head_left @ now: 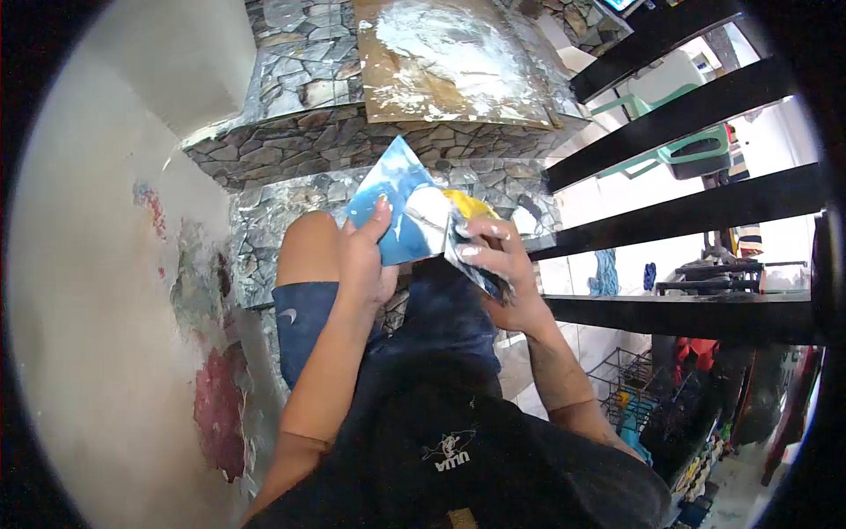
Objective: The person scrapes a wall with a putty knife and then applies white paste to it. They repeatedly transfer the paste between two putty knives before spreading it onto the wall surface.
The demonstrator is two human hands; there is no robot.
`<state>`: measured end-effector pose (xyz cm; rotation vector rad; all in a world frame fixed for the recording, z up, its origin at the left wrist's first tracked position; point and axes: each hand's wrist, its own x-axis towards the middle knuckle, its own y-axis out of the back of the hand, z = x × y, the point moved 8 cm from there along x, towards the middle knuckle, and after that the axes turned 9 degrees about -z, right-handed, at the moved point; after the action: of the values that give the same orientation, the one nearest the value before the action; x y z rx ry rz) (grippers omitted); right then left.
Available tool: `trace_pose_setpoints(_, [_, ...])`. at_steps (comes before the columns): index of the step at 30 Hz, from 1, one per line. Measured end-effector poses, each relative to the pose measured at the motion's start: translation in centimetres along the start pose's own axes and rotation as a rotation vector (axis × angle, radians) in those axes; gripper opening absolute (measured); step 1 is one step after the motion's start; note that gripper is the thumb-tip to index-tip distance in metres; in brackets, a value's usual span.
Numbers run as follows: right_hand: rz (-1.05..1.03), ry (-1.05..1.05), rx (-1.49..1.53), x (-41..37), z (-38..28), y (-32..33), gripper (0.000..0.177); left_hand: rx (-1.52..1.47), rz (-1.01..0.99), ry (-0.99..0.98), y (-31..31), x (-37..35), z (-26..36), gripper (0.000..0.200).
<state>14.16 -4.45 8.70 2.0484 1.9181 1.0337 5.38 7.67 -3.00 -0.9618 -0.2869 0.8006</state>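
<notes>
My left hand [364, 251] grips a flat blue sheet [392, 198] by its lower left side, with the thumb pressed on its face. The sheet has pointed corners and a white paste [428, 212] smeared on its right part. My right hand [495, 269] is closed round a flat, dark-edged piece [473, 271] streaked with white, held against the sheet's right side; its exact kind is hidden by the fingers. White paste marks the right fingers. Just behind them shows something yellow [470, 204], partly covered.
A brown board [381, 88] covered in white paste lies on the stone-patterned step [304, 66] ahead. A patchy, peeling wall [115, 264] stands on the left. Black rails [679, 207] run along the right, with green chairs [696, 145] and a wire rack [621, 383] beyond them.
</notes>
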Motion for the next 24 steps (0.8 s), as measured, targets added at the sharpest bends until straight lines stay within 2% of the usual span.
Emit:
trace_pose_setpoints(4, [-0.120,-0.021,-0.267,0.0,-1.6,-0.7,0.063,-0.117,-0.002,0.026,-1.3,-1.0,0.4,0.028])
trace_pose_setpoints(7, [-0.127,-0.070,-0.318,-0.7,0.1,-0.9,0.063,-0.178,0.002,0.053,-1.5,-1.8,0.2,0.029])
trace_pose_setpoints(8, [-0.062,-0.087,-0.184,-1.3,1.7,-0.9,0.064,-0.163,0.000,0.032,-1.7,-2.1,0.7,0.027])
trace_pose_setpoints(11, [-0.255,-0.273,-0.450,-1.7,7.0,-0.5,0.055,-0.240,0.058,0.028,-0.6,-3.0,1.0,0.027])
trace_pose_setpoints(12, [-0.242,-0.317,-0.375,-2.3,9.2,-0.3,0.050,-0.037,0.008,0.026,-1.1,-3.7,2.1,0.024])
trace_pose_setpoints(13, [-0.239,-0.344,-0.292,-2.7,11.8,-0.1,0.046,-0.006,-0.009,-0.020,-1.4,-3.8,3.0,0.022])
trace_pose_setpoints(14, [-0.129,-0.215,-0.375,-3.2,13.4,1.6,0.051,0.024,-0.026,-0.068,-1.7,-3.9,3.9,0.020])
trace_pose_setpoints(15, [-0.045,-0.229,-0.337,-1.3,12.4,3.9,0.050,0.053,-0.042,-0.115,-2.0,-4.1,4.8,0.018])
trace_pose_setpoints(16, [0.134,-0.569,-0.141,-3.4,16.3,7.1,0.047,-0.277,0.029,-0.057,-1.1,-3.5,3.9,0.019])
trace_pose_setpoints(17, [0.378,-0.624,0.033,-2.9,15.1,9.2,0.046,-0.227,-0.015,0.003,0.7,-2.9,2.7,0.022])
trace_pose_setpoints(19, [0.558,-0.478,0.556,-2.4,15.2,11.7,0.044,-0.242,0.020,-0.015,2.6,-2.5,1.8,0.024])
trace_pose_setpoints(21, [0.657,-0.370,0.785,0.2,13.3,10.6,0.042,-0.186,0.180,0.041,6.0,-2.7,-1.3,0.025])
trace_pose_setpoints(22, [0.579,-0.409,0.765,2.3,12.0,8.8,0.040,-0.142,0.289,0.090,7.7,-3.1,-3.2,0.025])
trace_pose_setpoints(23, [0.469,-0.451,0.845,4.6,11.2,6.0,0.041,-0.232,0.262,0.180,10.3,-2.7,-7.3,0.024])
trace_pose_setpoints(24, [0.376,-0.508,0.818,6.4,11.7,3.5,0.044,-0.285,0.260,0.153,11.5,-2.9,-9.4,0.024])
